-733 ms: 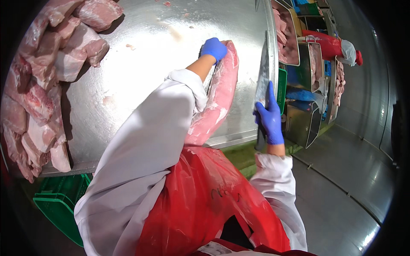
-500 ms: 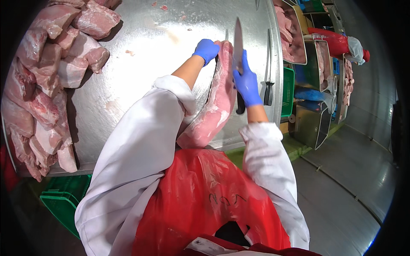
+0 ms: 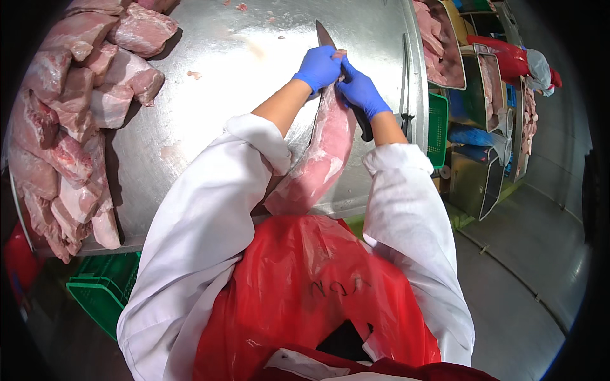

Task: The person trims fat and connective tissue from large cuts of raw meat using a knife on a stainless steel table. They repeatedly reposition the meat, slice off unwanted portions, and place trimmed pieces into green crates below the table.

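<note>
A long pink cut of raw meat lies lengthwise on the steel table, its near end over the front edge. My left hand, in a blue glove, grips the far end of the meat. My right hand, also blue-gloved, is closed on the black handle of a knife. The blade points away from me, past the meat's far end, right beside my left hand. White sleeves and a red plastic apron fill the lower part of the view.
Several large raw meat pieces are heaped along the table's left side. A second knife or steel lies at the table's right edge. Green crates and trays of meat stand to the right, where another person in red works.
My right hand brought the knife from the table's right edge over to the meat's far end, beside my left hand. The left hand kept its hold on the meat.
</note>
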The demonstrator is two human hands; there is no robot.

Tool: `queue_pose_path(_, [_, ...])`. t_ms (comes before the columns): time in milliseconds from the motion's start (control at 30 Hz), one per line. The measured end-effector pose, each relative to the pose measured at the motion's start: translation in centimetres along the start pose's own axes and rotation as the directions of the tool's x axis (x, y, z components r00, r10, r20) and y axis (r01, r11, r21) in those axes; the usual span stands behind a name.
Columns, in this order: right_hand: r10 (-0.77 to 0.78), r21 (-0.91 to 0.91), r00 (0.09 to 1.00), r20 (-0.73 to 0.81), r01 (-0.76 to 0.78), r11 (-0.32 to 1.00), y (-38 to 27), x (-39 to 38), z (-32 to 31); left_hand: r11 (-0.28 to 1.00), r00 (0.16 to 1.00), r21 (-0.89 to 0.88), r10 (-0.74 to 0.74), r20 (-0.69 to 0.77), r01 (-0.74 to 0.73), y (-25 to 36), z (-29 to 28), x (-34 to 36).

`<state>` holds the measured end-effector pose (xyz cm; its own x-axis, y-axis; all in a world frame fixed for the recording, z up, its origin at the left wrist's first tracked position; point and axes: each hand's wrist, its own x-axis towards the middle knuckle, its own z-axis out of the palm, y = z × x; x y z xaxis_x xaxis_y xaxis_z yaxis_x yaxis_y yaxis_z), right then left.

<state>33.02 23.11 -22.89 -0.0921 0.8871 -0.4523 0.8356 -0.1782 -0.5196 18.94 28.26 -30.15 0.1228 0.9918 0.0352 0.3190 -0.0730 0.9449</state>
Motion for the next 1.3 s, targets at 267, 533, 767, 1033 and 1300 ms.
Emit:
queue_pose_path(267, [-0.038, 0.358, 0.95, 0.311, -0.08, 0.93, 2.9, -8.5, -1.6, 0.999, 0.991, -0.014, 0.047, 0.126, -0.045, 4.6, -2.9, 1.5])
queue_pose_path(533, [-0.036, 0.299, 0.927, 0.373, -0.083, 0.951, 4.8, -13.9, 0.1, 0.987, 0.986, -0.162, 0.038, 0.161, -0.012, 8.7, -3.2, 1.3])
queue_pose_path(767, [-0.049, 0.391, 0.972, 0.232, -0.047, 0.919, 3.3, -10.2, 2.8, 0.961, 0.945, -0.181, 0.244, 0.217, -0.207, 14.0, -2.1, -0.3])
queue_pose_path(1033, [-0.246, 0.275, 0.94, 0.235, 0.179, 0.945, 6.0, -20.8, 4.1, 0.764, 0.963, -0.646, 0.164, 0.214, 0.013, 16.4, -7.8, -1.6])
queue_pose_path(1300, [-0.132, 0.35, 0.836, 0.533, -0.076, 0.934, 7.2, -26.8, 3.7, 0.617, 0.971, -0.787, 0.205, 0.123, -0.03, 22.9, -11.6, -8.4])
